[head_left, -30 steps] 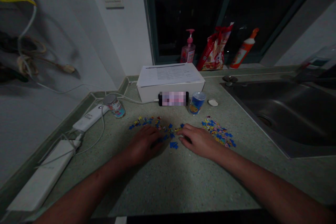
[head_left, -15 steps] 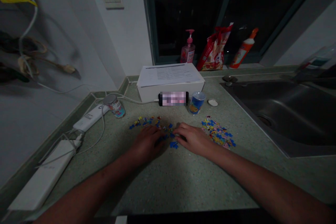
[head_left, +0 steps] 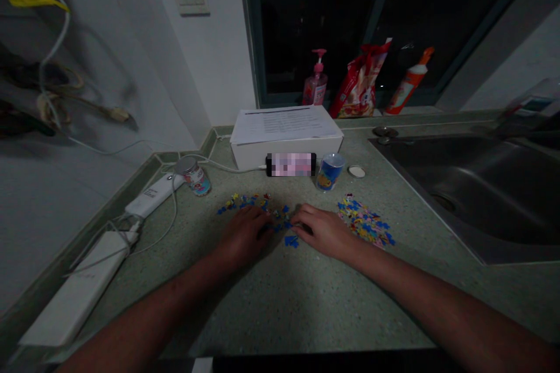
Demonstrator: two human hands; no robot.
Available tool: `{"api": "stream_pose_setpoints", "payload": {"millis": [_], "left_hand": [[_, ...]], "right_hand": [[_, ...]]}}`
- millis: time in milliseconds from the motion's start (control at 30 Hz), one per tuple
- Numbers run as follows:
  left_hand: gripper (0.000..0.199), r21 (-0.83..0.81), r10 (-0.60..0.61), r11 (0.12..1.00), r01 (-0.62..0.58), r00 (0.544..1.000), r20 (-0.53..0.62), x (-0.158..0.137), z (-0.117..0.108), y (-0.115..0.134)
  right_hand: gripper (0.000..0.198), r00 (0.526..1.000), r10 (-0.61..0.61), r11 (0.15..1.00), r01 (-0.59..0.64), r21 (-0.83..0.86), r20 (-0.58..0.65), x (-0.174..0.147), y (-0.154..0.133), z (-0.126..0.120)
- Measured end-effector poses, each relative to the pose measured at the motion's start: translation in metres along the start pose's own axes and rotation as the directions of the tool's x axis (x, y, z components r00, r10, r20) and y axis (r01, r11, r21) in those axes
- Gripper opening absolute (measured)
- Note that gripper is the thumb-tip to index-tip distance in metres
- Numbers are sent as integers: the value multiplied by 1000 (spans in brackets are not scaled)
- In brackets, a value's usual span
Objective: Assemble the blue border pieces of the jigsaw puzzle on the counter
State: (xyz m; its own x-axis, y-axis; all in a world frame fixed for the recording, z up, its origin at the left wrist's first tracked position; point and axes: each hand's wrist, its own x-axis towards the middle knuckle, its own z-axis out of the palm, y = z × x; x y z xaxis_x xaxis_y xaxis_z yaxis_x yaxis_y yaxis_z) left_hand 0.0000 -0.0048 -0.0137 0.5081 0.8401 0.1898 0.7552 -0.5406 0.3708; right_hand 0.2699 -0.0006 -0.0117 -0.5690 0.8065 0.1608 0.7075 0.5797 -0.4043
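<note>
Small colourful jigsaw puzzle pieces (head_left: 251,200), many of them blue, lie in a loose band on the counter in front of my hands. My left hand (head_left: 245,232) rests palm down at the near side of this band, its fingers curled; what is under the fingertips is hidden. My right hand (head_left: 322,229) is just to the right, thumb and fingers pinched at a small puzzle piece that is mostly covered. A joined blue clump of pieces (head_left: 291,241) lies between and slightly below the hands. Right of my right hand spreads a denser pile of pieces (head_left: 366,220).
Behind the pieces stand a phone (head_left: 291,164) against a white box (head_left: 284,148), a blue can (head_left: 329,172), its lid (head_left: 356,172) and a jar (head_left: 195,176). Power strips (head_left: 83,288) with cables lie left; a steel sink (head_left: 476,186) is at right.
The view has shifted slightly, moving the scene a little to the right. My left fingers have drawn back a little from the pieces in the middle; my right hand keeps nearly the same pose.
</note>
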Motion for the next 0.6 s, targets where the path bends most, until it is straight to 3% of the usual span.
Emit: {"api": "stream_pose_setpoints", "payload": {"millis": [333, 600], "left_hand": [[21, 13, -67, 998, 67, 997, 36, -4, -17, -11], [23, -16, 32, 999, -32, 999, -10, -3, -4, 0]], "right_hand": [[16, 1000, 7, 999, -6, 48, -17, -14, 11, -12], [17, 1000, 20, 1000, -20, 20, 14, -13, 9, -8]]}}
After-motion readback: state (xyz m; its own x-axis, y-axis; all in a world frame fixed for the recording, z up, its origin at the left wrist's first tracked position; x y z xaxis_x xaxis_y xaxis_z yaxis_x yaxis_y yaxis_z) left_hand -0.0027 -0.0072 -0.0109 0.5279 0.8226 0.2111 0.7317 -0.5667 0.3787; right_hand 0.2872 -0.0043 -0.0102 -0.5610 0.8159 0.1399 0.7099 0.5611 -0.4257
